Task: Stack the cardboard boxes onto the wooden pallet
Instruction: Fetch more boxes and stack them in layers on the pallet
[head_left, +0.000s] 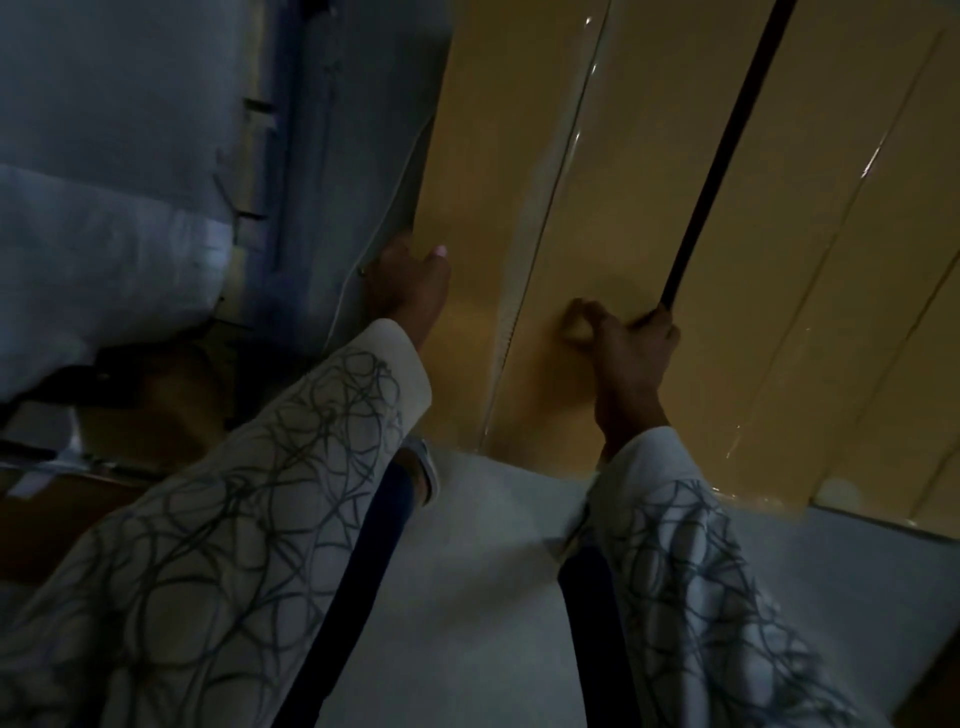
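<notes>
A tan cardboard box (613, 171), sealed with clear tape down its middle, fills the centre of the tilted, dim view. My left hand (410, 283) grips its left edge, thumb on the face and fingers hidden round the side. My right hand (631, 353) grips its right edge, with fingertips curled into the narrow dark gap (727, 150) that separates it from a second taped cardboard box (841, 249) on the right. Both patterned white sleeves reach up from the bottom. No wooden pallet can be made out.
Grey-blue wrapped bulk (119, 171) lies close against the box's left side. A brown cardboard shape (156, 405) sits in shadow at lower left. Pale grey floor (857, 571) shows below the boxes at lower right.
</notes>
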